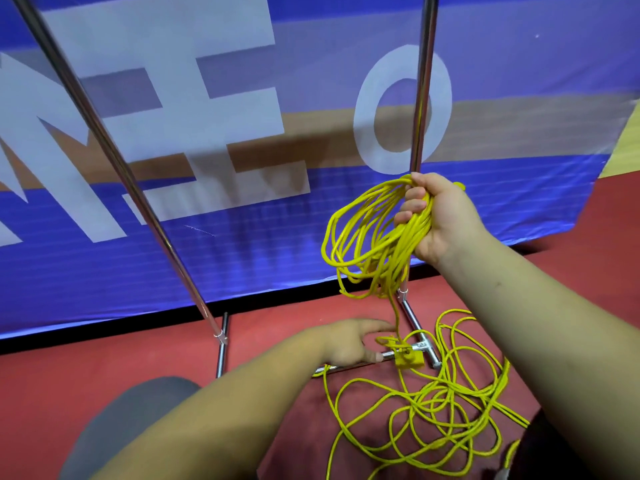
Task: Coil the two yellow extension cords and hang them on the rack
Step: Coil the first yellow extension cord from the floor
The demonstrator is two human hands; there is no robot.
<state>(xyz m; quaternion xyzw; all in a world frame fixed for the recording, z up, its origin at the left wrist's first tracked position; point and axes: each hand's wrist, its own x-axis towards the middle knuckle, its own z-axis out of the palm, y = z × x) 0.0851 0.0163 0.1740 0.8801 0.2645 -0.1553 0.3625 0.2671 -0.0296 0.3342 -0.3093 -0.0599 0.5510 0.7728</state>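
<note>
1. Fingers of my right hand (440,216) grip the coiled yellow cord (363,237), its loops hanging below them.
2. Fingers of my left hand (349,342) are spread wide, just beside the plug (410,359); the loose cord (450,410) lies right of them.

Bright, even light; wide-angle bending at edges, slight blur.

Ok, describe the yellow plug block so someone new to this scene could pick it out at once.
Start at the chrome rack before the blue banner, and follow its right upright down to the T-joint on the red floor. The plug block lies beside that joint, just past the left hand. It is the only solid, boxy yellow piece among thin cord.
</note>
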